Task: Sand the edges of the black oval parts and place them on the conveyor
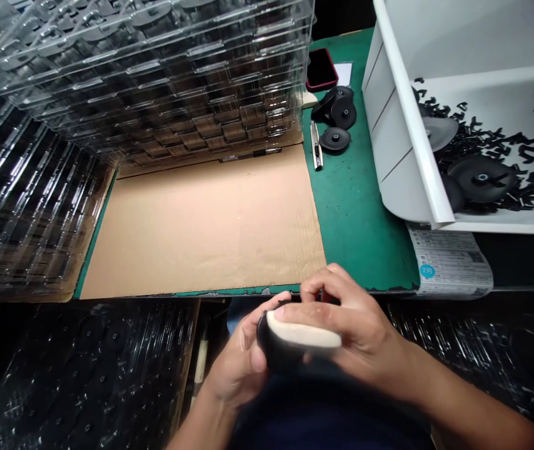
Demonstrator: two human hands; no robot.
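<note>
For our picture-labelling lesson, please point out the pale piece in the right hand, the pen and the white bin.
Pale piece [303, 331]: head view, middle of its visible face.
Pen [251, 154]: head view, middle of its barrel.
White bin [414, 119]: head view, on its left rim.

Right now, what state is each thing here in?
Black part: held in left hand
Cream piece: held in right hand, blurred
Plastic trays: stacked
Cardboard: lying flat
Pen: lying down
Phone: lying flat, screen dark
Knife: lying flat, blade unclear
White bin: open, holding black pieces
</note>
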